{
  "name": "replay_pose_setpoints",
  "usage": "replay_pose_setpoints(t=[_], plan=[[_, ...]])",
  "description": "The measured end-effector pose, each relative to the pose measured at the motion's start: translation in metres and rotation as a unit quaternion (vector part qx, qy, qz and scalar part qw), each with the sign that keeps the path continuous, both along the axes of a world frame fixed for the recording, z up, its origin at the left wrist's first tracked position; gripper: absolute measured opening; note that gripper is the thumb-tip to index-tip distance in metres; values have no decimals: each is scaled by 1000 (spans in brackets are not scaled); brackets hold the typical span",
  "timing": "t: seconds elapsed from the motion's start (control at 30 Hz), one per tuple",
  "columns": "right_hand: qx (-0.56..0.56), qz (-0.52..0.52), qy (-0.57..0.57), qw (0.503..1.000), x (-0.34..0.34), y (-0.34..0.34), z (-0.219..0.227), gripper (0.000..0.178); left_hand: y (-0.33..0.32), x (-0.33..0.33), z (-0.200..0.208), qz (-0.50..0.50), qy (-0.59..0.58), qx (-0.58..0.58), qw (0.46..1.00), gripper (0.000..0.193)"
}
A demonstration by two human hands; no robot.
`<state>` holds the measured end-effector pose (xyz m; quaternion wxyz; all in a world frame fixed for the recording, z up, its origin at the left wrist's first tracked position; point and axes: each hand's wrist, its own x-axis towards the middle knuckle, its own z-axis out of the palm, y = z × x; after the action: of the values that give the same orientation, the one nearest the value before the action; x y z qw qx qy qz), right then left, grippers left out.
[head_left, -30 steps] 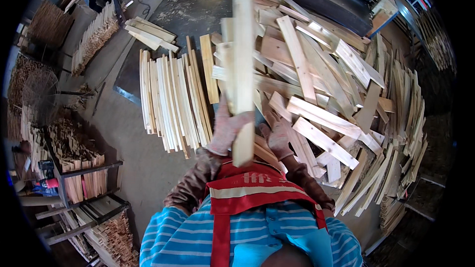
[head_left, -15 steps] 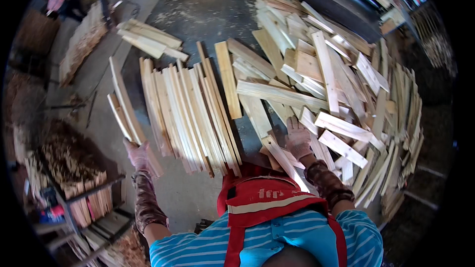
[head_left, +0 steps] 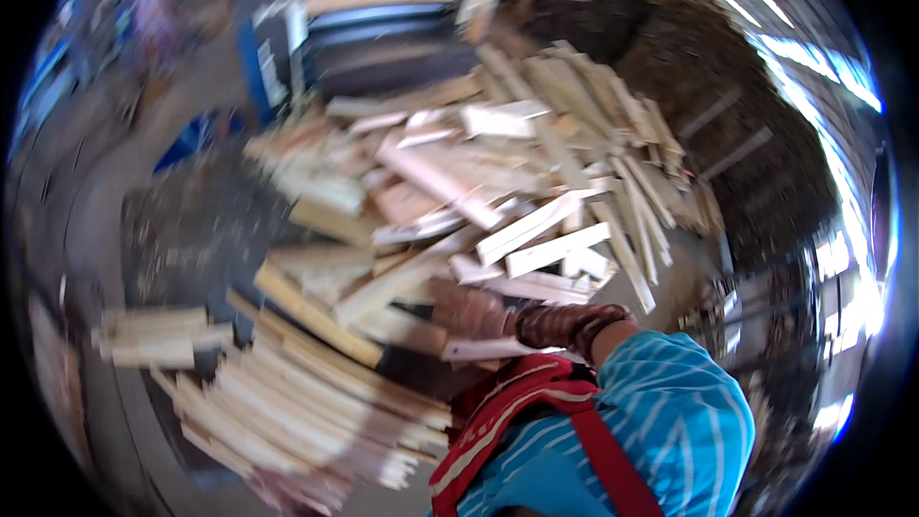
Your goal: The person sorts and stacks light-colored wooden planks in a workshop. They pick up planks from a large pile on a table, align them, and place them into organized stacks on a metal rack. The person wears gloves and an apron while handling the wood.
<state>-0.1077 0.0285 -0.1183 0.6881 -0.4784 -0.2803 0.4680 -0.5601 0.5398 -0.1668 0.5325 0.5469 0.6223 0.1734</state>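
Row (head_left: 297, 393): landmark; sticks side by side on the dark table (head_left: 182, 230), near ends uneven. A knock from a hand or sleeve could splay it.
L hand (head_left: 297, 492): at row's near end, by lower edge; badly blurred. Fingers spread or curled, w/ or w/o a stick: can't tell. If the grip there is loose, sticks could skew or drop.
R hand (head_left: 469, 309): gloved, right of row, at pile's near side. Finger spread and any hold: can't tell, blur. Boards shifting above could pinch it.
Pile (head_left: 431, 182): boards crossed at many angles, right of and beyond row. Pulling a lower one could bring upper ones sliding down.
Yellowish board (head_left: 316, 316): btwn row and pile; a sideways push could drive it into row.
Short stack (head_left: 163, 337): beyond row's far left corner; a long stick swung wide could clip it.
Apron (head_left: 498, 393): right of row's near end, close to a pale board (head_left: 493, 350); cloth could poss. snag on its end.
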Motion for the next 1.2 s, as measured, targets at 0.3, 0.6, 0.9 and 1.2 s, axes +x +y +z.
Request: replay_pose_setpoints(t=[0.3,0.6,0.9,1.2], plan=[[-546,51,-587,595,-99,-7,11,75,-18,180,36,-137,195,107,965,85],[-570,175,-516,615,-66,16,71,75,-25,191,38,-130,240,103,956,83],[-541,104,-452,701,-22,30,165,49,-6,155,44,-77,308,116,941,82],[-504,-46,-405,761,101,-2,141,38,4,114,114,-9,125,195,973,68]])
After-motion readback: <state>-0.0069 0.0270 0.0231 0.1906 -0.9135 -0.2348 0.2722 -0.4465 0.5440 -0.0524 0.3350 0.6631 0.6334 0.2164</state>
